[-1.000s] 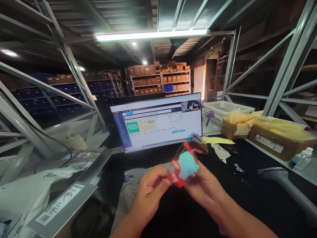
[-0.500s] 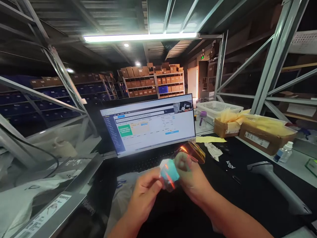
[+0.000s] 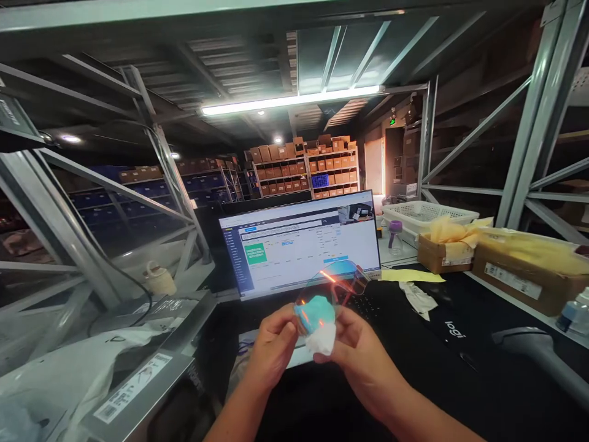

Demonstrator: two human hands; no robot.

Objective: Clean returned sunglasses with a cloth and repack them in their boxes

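Observation:
A pair of tinted sunglasses (image 3: 343,275) with shiny, see-through lenses is held up in front of the monitor. My left hand (image 3: 275,350) is closed, pinching the edge of the nearer lens between thumb and fingers. In my right hand (image 3: 356,344), also closed, is a crumpled white cloth (image 3: 324,339) pressed against that lens. The part of the cloth behind the lens looks teal. Orange streaks of light reflect on both lenses. How the frame and temples lie is hard to make out.
A lit monitor (image 3: 308,245) stands behind my hands, partly above a dark keyboard. At the right are a barcode scanner (image 3: 524,344), cartons of yellow envelopes (image 3: 529,270), a spray bottle (image 3: 575,313) and a crumpled white wrapper (image 3: 418,299). A grey box (image 3: 151,374) lies left.
My right hand has moved from behind the lens to its lower right edge, bringing the white cloth down with it. The sunglasses have tilted, and the view has shifted left and up.

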